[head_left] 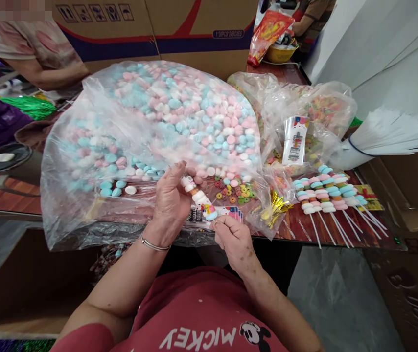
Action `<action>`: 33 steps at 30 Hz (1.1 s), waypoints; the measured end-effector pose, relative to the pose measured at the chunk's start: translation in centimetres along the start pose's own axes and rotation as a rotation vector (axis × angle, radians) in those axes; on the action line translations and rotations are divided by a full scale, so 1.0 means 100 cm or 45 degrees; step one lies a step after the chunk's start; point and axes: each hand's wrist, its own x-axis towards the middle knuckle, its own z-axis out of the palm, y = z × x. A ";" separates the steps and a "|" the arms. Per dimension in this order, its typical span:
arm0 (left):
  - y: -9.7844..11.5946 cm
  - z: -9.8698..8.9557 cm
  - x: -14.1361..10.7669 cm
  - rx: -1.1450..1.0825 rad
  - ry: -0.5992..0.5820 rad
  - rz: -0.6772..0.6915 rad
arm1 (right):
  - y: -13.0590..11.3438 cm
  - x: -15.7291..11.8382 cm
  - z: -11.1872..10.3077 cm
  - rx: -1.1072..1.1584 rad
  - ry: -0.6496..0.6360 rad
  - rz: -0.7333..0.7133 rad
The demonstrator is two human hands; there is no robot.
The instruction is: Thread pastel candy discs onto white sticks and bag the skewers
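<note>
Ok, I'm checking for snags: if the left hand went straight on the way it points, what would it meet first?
Probably the big bag, just beyond the left hand; depth is unclear, so they may already touch.

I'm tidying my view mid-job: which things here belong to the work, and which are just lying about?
Belongs, judging by the held skewer:
- marshmallows
- candy rings
- printed sleeves
- gold ties
- white sticks
- laid-out skewers

Probably just lying about:
- lidded mug
- green tinsel
- red packet
- yellow bowl
</note>
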 end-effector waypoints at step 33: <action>-0.013 -0.004 -0.004 0.001 -0.146 -0.199 | -0.005 -0.002 0.003 0.115 -0.081 0.063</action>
